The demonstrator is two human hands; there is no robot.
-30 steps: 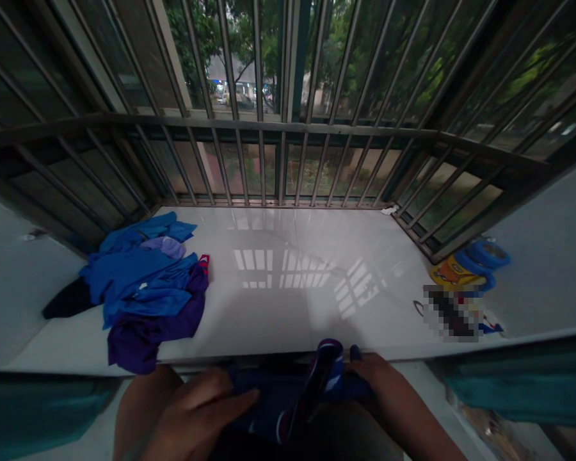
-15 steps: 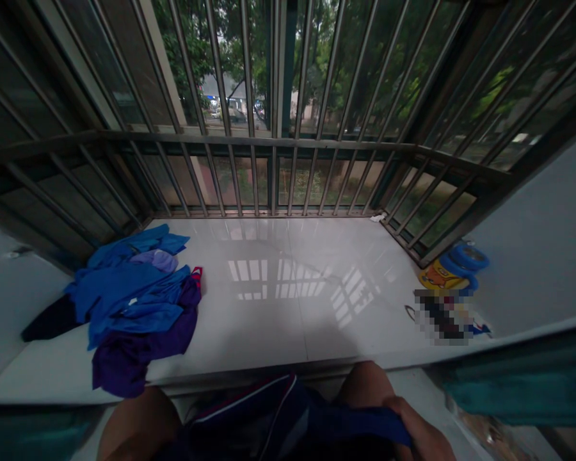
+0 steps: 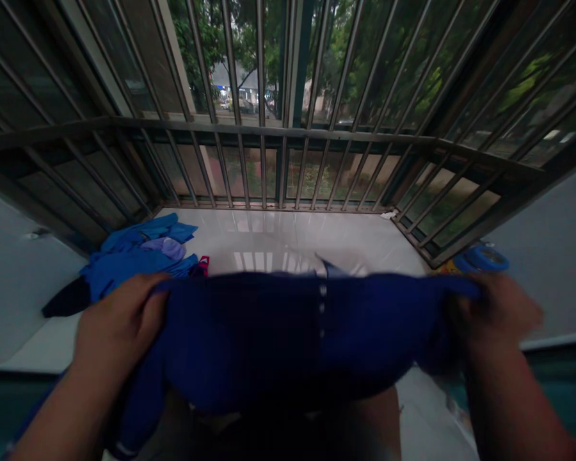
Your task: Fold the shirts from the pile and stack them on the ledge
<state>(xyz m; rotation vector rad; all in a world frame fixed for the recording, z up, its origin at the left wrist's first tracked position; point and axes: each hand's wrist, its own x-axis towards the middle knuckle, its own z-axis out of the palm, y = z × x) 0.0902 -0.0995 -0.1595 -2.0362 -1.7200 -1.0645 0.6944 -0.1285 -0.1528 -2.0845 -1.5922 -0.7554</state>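
Note:
A dark blue shirt (image 3: 249, 333) with a short row of light buttons is stretched sideways in front of me, above my lap and the near edge of the ledge. My left hand (image 3: 125, 314) grips its left end, thumb on top, and a sleeve hangs below. At the other end my right hand (image 3: 502, 307), smeared by motion, is closed on the cloth. A pale-edged part near the collar shows behind the upper edge. The shirt hides much of the ledge.
A pile of blue clothes (image 3: 139, 256) lies on the white tiled ledge (image 3: 288, 234) at the left. Metal window bars (image 3: 278, 169) rise behind it. At the right, by the wall, a blue-lidded container (image 3: 484, 257) is partly covered by my right hand and the shirt.
The dark blue cloth has come up from my lap and is now spread wide between both hands. My left hand has entered the view, and my right has risen.

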